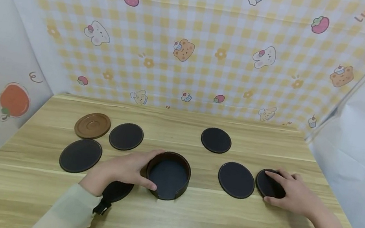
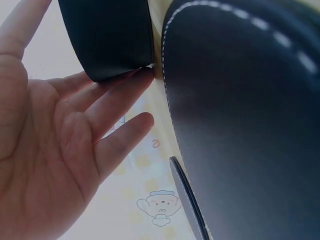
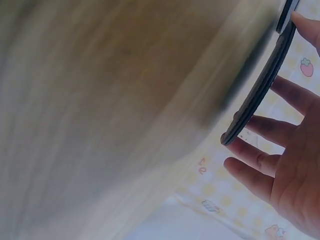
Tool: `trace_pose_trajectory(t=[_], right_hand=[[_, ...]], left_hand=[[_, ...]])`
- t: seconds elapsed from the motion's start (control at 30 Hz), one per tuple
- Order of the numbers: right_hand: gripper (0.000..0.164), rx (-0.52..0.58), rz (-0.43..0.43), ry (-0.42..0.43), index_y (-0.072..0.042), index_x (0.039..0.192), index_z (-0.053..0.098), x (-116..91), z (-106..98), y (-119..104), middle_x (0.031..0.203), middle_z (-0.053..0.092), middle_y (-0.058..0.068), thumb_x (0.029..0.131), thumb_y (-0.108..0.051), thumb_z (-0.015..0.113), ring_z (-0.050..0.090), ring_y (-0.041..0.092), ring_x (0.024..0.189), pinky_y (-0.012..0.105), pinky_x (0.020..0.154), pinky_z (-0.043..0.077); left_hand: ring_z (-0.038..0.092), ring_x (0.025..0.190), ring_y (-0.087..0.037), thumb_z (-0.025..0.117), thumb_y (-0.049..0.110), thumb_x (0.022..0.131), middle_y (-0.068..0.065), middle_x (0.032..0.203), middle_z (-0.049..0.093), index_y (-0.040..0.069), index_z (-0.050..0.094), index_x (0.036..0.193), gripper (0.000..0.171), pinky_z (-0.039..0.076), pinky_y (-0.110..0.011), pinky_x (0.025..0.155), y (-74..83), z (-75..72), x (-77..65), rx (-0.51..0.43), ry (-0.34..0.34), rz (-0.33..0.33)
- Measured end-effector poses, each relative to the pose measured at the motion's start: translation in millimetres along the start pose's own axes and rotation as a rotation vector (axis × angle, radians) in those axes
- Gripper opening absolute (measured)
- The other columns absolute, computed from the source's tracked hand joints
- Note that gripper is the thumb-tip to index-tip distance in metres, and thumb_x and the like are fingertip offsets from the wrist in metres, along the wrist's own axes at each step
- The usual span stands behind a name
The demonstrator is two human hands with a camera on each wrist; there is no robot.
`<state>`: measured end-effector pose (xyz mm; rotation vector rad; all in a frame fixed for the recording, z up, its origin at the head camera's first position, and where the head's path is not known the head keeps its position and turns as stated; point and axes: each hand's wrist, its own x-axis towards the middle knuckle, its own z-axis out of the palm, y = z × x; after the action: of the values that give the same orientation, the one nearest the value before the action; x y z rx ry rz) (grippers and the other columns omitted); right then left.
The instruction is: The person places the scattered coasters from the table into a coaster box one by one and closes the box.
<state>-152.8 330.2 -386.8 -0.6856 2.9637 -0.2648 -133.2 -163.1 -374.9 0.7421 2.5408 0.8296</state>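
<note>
A dark round coaster holder [image 1: 168, 177] with a notch in its near wall stands mid-table. My left hand [image 1: 124, 166] holds its left side, thumb at the front and fingers behind; in the left wrist view the fingertips lie against the holder's wall [image 2: 110, 35]. At the far right, my right hand [image 1: 293, 195] grips a black round coaster [image 1: 270, 183] between thumb and fingers, covering its right part. In the right wrist view this coaster [image 3: 260, 90] shows edge-on, tilted, with a gap over the tabletop. Under my left wrist lies a partly hidden black coaster [image 1: 119, 191].
Left of the holder lie two black coasters [image 1: 80, 155] [image 1: 126, 136] and a brown round wooden lid-like disc [image 1: 92, 125]. Right of it lie a black coaster [image 1: 236, 180] close beside my right hand and another [image 1: 216, 140] farther back. A checked cloth [image 1: 202, 77] hangs behind the table.
</note>
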Motion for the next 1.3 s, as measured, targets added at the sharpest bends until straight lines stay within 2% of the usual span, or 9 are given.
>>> trace_pose_trajectory(t=[0.23, 0.5, 0.73, 1.3], right_hand=[[0.079, 0.0, 0.001, -0.002, -0.01, 0.139, 0.056, 2, -5, -8, 0.139, 0.05, 0.028, 0.078, -0.054, 0.079, 0.051, 0.052, 0.103, 0.055, 0.072, 0.051], [0.078, -0.02, -0.004, 0.002, -0.013, 0.139, 0.057, 6, -9, -20, 0.139, 0.051, 0.027, 0.076, -0.054, 0.08, 0.054, 0.048, 0.102, 0.053, 0.071, 0.051], [0.077, -0.052, -0.011, 0.005, -0.016, 0.14, 0.057, 11, -9, -30, 0.141, 0.052, 0.025, 0.076, -0.055, 0.079, 0.054, 0.049, 0.108, 0.054, 0.072, 0.052], [0.076, -0.029, -0.043, -0.007, -0.023, 0.142, 0.055, 26, -11, -63, 0.146, 0.05, 0.023, 0.077, -0.055, 0.078, 0.053, 0.043, 0.115, 0.053, 0.075, 0.052]], left_hand=[[0.045, 0.14, -0.034, 0.08, 0.048, 0.08, -0.017, 0.154, 0.042, 0.007, 0.019, 0.158, 0.107, 0.039, -0.051, 0.112, -0.8, -0.2, 0.7, -0.004, -0.014, 0.007], [0.047, 0.138, -0.033, 0.081, 0.046, 0.08, -0.017, 0.154, 0.043, 0.008, 0.019, 0.158, 0.107, 0.039, -0.051, 0.111, -0.4, 0.2, 1.7, -0.028, -0.021, -0.014], [0.049, 0.136, -0.032, 0.083, 0.044, 0.079, -0.015, 0.151, 0.047, 0.01, 0.019, 0.157, 0.107, 0.039, -0.051, 0.111, -1.5, 0.2, 3.8, -0.06, -0.027, -0.037], [0.043, 0.141, -0.033, 0.083, 0.037, 0.08, -0.016, 0.152, 0.044, 0.008, 0.018, 0.157, 0.104, 0.036, -0.052, 0.112, 0.4, -1.2, 4.5, -0.128, -0.049, -0.033]])
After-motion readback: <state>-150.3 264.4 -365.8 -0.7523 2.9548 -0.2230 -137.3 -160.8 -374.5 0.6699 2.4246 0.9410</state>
